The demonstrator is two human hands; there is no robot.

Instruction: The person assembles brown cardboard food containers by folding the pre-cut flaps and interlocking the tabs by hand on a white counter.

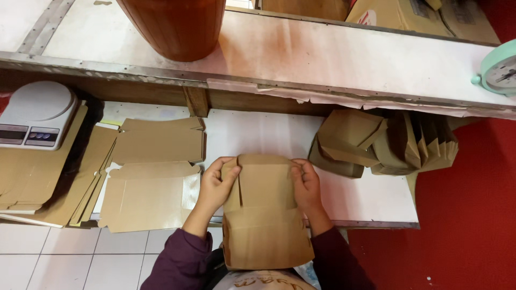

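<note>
Ctr-bottom of frame: brown cardboard box blank [266, 215], half-folded, held over the near edge of the white work table [355, 198] w/ its lower end toward the person's body; left hand [214, 185] clamped on the blank's upper-left edge, thumb on the front face, fingers curled behind; right hand [307, 182] closed the same way on the upper-right edge, both pinching the top flaps inward; handling est.: thin card, light, stiff along panels but hinges easily at the creases, dry and not slippery, will dent or tear if crushed, so best grip looks like the side edges near the fold lines, as now; left of ctr: stack of flat blanks [150, 177] on the table; far left: white kitchen scale [35, 115] sitting on more flat card; right of ctr: pile of folded boxes [376, 142] under the upper shelf [322, 59]; top ctr: brown round container [174, 27], cut off by the frame; top right: mint clock [500, 70], only partly in view; hidden: fingertips behind the blank, blank's back side, its bottom end against the torso; shelf shadow hides the table's rear.
</note>
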